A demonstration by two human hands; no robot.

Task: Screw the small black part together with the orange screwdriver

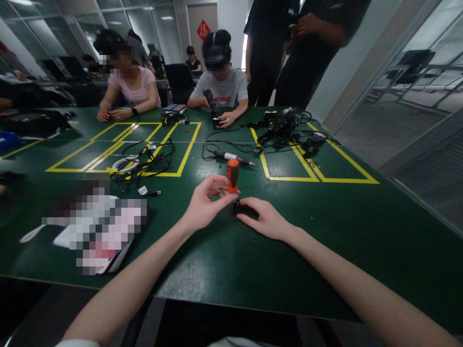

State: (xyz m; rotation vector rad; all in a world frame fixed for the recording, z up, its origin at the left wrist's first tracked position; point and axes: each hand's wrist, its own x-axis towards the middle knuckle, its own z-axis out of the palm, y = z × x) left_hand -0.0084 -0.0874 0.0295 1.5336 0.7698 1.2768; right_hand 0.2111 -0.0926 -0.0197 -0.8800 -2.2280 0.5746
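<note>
An orange and dark grey screwdriver (pixel 233 176) stands upright, its handle on top. My left hand (pixel 207 201) is closed on it with thumb and fingers near the lower end of the handle. Just below the screwdriver lies a small black part (pixel 237 210) on the green table, with a short raised piece. My right hand (pixel 269 218) is curled around that black part from the right, thumb and fingers on its two sides. Fingers hide some of it, and the tip of the screwdriver cannot be made out.
Beyond my hands lies a silver and black electric screwdriver (pixel 233 157) with its cord. Black cables (pixel 285 127) pile up at the back right, and more cables (pixel 155 156) lie left. A blurred pink-and-white item (pixel 115 231) rests front left. A person (pixel 222 82) works across the green table (pixel 325 250).
</note>
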